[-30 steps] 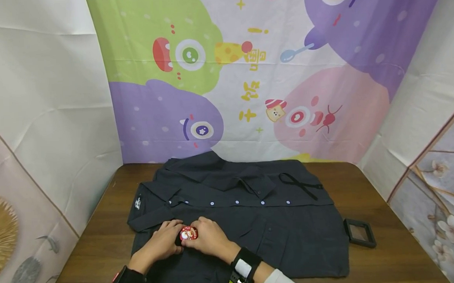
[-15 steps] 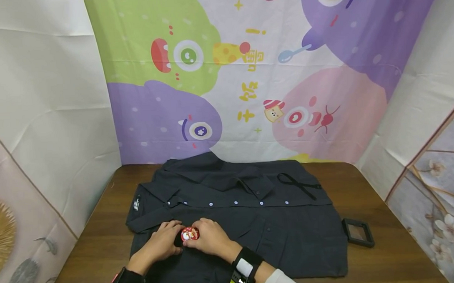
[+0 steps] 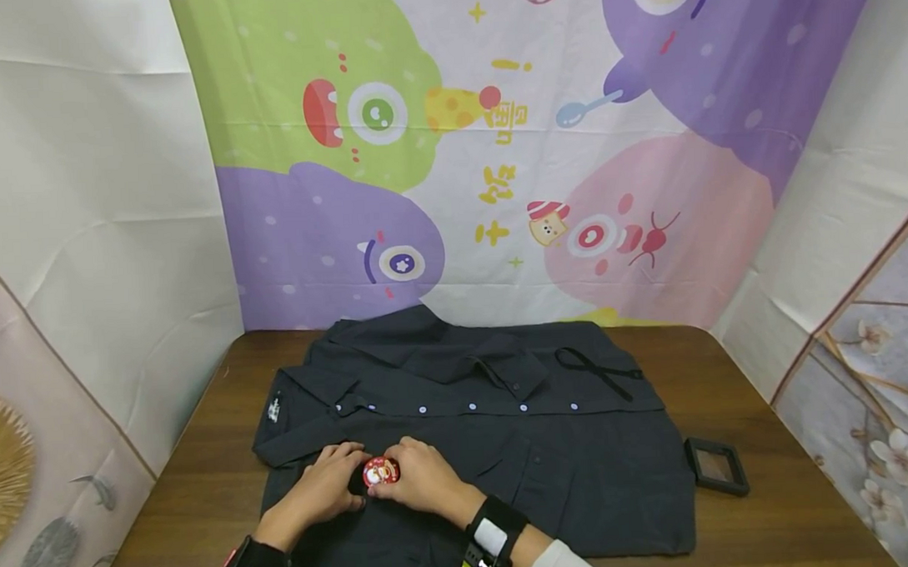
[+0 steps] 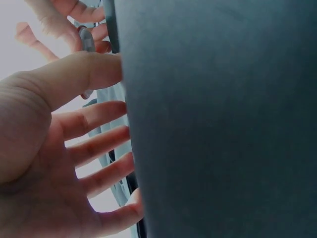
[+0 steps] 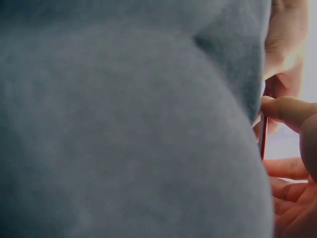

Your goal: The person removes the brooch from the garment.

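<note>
A dark button-up shirt (image 3: 474, 425) is spread flat across a wooden table (image 3: 770, 506). At about seven o'clock on the shirt, a small round red badge (image 3: 380, 471) is pinched between the left hand (image 3: 322, 488) and the right hand (image 3: 423, 482), fingers curled around its rim. The badge appears to be in the middle of being fastened to the cloth; the pin itself is hidden, so steady pressure through the fabric seems called for next. A small black tray (image 3: 717, 466) lies at three o'clock. Compared with a second ago, hands and badge have barely shifted.
</note>
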Action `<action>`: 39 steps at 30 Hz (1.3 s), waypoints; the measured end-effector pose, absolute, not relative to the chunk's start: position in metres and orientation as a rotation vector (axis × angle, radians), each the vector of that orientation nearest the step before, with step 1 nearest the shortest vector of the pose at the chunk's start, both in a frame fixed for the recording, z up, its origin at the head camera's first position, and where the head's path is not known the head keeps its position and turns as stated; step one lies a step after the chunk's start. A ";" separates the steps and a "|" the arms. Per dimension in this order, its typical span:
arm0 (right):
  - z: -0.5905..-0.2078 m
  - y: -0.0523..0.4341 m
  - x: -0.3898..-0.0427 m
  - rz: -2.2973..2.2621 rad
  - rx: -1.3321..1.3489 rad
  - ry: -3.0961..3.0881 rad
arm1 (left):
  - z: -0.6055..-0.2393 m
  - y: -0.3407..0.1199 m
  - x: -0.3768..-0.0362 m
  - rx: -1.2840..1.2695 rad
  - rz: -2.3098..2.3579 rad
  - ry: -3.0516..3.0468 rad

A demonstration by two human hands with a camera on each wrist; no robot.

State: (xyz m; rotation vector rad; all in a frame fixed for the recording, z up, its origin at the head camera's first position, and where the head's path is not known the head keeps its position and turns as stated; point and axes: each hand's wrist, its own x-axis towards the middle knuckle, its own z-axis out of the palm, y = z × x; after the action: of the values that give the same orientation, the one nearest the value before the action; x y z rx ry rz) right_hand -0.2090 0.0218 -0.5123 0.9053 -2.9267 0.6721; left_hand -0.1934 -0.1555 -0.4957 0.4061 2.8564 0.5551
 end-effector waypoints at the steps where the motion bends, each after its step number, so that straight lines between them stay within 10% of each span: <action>1: -0.513 0.022 -0.209 0.671 0.909 -2.925 | -0.496 -0.156 -0.194 0.405 0.554 2.857; 39: -0.513 0.026 -0.208 0.566 0.942 -2.918 | -0.498 -0.154 -0.193 0.468 0.560 2.882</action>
State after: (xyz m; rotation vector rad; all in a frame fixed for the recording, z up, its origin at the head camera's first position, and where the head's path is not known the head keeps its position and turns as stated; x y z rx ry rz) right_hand -0.2082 0.0264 -0.5128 0.9417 -2.9184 0.5665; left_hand -0.1926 -0.1536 -0.4977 0.4681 2.8824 0.5598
